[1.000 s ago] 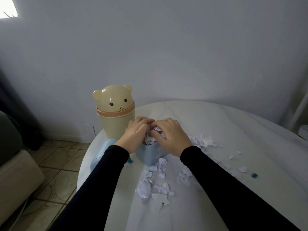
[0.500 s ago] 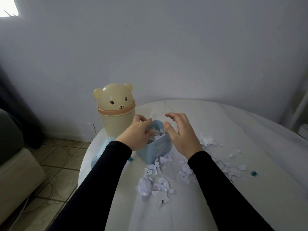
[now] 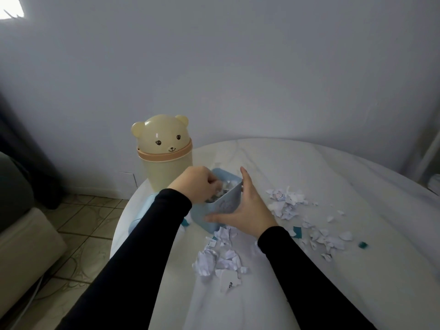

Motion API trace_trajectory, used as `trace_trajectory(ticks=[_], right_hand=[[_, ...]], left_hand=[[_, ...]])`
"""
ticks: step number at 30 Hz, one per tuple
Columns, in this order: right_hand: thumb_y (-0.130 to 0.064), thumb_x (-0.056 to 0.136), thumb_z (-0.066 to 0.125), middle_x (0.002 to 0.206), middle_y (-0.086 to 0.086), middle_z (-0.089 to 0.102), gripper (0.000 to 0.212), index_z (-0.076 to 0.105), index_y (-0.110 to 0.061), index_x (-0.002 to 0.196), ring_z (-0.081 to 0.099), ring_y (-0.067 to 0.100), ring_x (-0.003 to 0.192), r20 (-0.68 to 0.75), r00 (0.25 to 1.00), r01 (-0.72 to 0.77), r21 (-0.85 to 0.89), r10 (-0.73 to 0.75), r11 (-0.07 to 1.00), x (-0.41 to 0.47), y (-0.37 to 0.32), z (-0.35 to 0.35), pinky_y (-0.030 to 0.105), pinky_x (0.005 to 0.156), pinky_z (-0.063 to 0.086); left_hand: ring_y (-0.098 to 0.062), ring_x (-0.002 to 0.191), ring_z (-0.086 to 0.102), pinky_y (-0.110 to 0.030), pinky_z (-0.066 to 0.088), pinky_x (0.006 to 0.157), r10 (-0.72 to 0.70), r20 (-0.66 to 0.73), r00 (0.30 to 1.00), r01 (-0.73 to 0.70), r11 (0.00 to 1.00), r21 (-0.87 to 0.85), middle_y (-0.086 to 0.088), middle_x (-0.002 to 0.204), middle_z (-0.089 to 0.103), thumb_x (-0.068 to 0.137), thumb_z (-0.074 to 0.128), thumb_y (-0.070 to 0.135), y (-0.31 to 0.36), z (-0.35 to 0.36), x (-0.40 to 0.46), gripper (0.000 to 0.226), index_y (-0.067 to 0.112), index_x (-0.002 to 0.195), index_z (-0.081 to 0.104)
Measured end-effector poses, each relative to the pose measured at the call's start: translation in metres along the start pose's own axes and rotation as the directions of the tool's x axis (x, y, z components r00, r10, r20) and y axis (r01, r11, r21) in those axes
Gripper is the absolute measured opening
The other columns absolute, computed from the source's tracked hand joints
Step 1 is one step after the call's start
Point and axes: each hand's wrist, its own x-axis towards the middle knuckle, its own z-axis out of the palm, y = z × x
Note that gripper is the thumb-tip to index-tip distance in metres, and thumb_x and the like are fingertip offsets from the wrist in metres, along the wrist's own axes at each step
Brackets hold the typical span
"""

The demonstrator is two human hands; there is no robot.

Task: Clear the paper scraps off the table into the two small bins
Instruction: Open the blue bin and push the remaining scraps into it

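A small blue bin stands slightly tilted on the white round table, stuffed with white paper scraps. My left hand is at its open top with curled fingers dug into those scraps. My right hand clasps the bin's near and right walls. A cream bear-shaped bin with its domed lid on stands just behind, at the table's left edge. Loose scraps lie in a pile in front of the blue bin, and more scraps are spread to its right.
A pale blue lid-like piece lies at the table's left edge under my left sleeve. Small teal bits are scattered among the scraps. The tiled floor and a sofa are to the left, with the wall close behind.
Both hands were pressing on top of the bin. My right hand has come off the top and now clasps the bin's side, while my left hand stays in the scraps.
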Motion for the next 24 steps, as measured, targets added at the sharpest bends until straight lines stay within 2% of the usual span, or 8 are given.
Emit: trace_trajectory(ticks=[3,5,7,9,14,18,21,24], right_hand=[[-0.051,0.047,0.09,0.155,-0.01,0.021,0.137,0.0,-0.035,0.15,0.024,0.008,0.141,-0.032,0.999,0.023,0.03,-0.022,0.999,0.002,0.001,0.008,0.024,0.107,0.031],[-0.048,0.049,0.09,0.154,-0.01,0.022,0.135,0.003,-0.033,0.15,0.026,0.006,0.139,-0.05,0.999,0.022,0.039,-0.02,0.999,0.003,0.001,0.01,0.025,0.108,0.032],[-0.048,0.05,0.09,0.154,-0.01,0.022,0.132,0.005,-0.032,0.15,0.027,0.005,0.138,-0.059,0.998,0.025,0.025,-0.023,0.999,0.003,0.001,0.011,0.024,0.107,0.032],[-0.048,0.05,0.089,0.154,-0.01,0.023,0.131,0.006,-0.032,0.15,0.028,0.005,0.137,-0.061,0.998,0.029,0.018,-0.028,0.999,0.002,0.0,0.011,0.024,0.107,0.032],[-0.047,0.051,0.09,0.153,-0.009,0.024,0.132,0.005,-0.031,0.151,0.029,0.008,0.138,-0.095,0.995,0.009,0.03,-0.006,1.0,0.004,0.0,0.01,0.023,0.104,0.032],[-0.044,0.049,0.092,0.152,-0.006,0.024,0.137,0.003,-0.028,0.151,0.028,0.011,0.138,-0.161,0.986,-0.032,0.068,0.042,0.997,0.012,0.001,0.008,0.017,0.096,0.028],[-0.039,0.052,0.091,0.15,-0.004,0.026,0.134,0.002,-0.025,0.152,0.029,0.012,0.137,-0.182,0.981,-0.046,0.081,0.06,0.996,0.016,0.001,0.008,0.016,0.094,0.029],[-0.032,0.059,0.089,0.15,0.0,0.027,0.127,0.003,-0.024,0.152,0.031,0.015,0.136,-0.185,0.981,-0.049,0.09,0.065,0.995,0.019,0.003,0.011,0.017,0.093,0.03]], left_hand=[[-0.023,0.085,0.064,-0.025,0.047,0.073,-0.015,-0.183,0.983,-0.002,0.996,-0.088,-0.008,0.094,0.072,0.092,0.049,0.027,-0.001,-0.005,0.002,0.03,0.009,0.093,0.072],[-0.021,0.107,0.058,-0.023,0.039,0.09,-0.021,-0.269,0.963,-0.023,0.987,-0.159,-0.007,0.12,0.063,0.093,0.049,0.027,0.002,-0.003,0.004,0.03,0.013,0.111,0.069],[-0.021,0.126,0.045,-0.023,0.029,0.101,-0.031,-0.248,0.968,-0.018,0.981,-0.193,-0.008,0.138,0.047,0.096,0.046,0.027,0.007,0.0,0.008,0.036,0.013,0.127,0.059],[-0.021,0.137,0.032,-0.028,0.022,0.109,0.004,-0.122,0.992,-0.015,0.996,-0.092,-0.01,0.147,0.037,0.1,0.037,0.022,0.012,0.005,0.013,0.038,0.009,0.134,0.051],[-0.025,0.124,0.042,-0.028,0.03,0.103,0.032,0.004,0.999,-0.032,0.995,-0.092,-0.002,0.136,0.054,0.1,0.033,0.018,0.011,0.012,0.019,0.035,0.01,0.121,0.06],[-0.027,0.092,0.056,-0.031,0.042,0.079,0.011,0.105,0.994,-0.005,0.999,-0.054,-0.015,0.104,0.067,0.096,0.041,0.022,0.012,0.006,0.018,0.032,0.004,0.1,0.067],[-0.026,0.1,0.056,-0.036,0.041,0.091,0.013,0.151,0.988,-0.009,1.0,-0.024,-0.009,0.106,0.066,0.096,0.038,0.027,0.011,0.004,0.02,0.034,0.011,0.104,0.067],[-0.025,0.11,0.05,-0.04,0.027,0.098,0.024,0.116,0.993,-0.033,0.997,0.076,-0.002,0.112,0.063,0.1,0.028,0.027,0.012,0.009,0.021,0.037,0.017,0.11,0.063]])
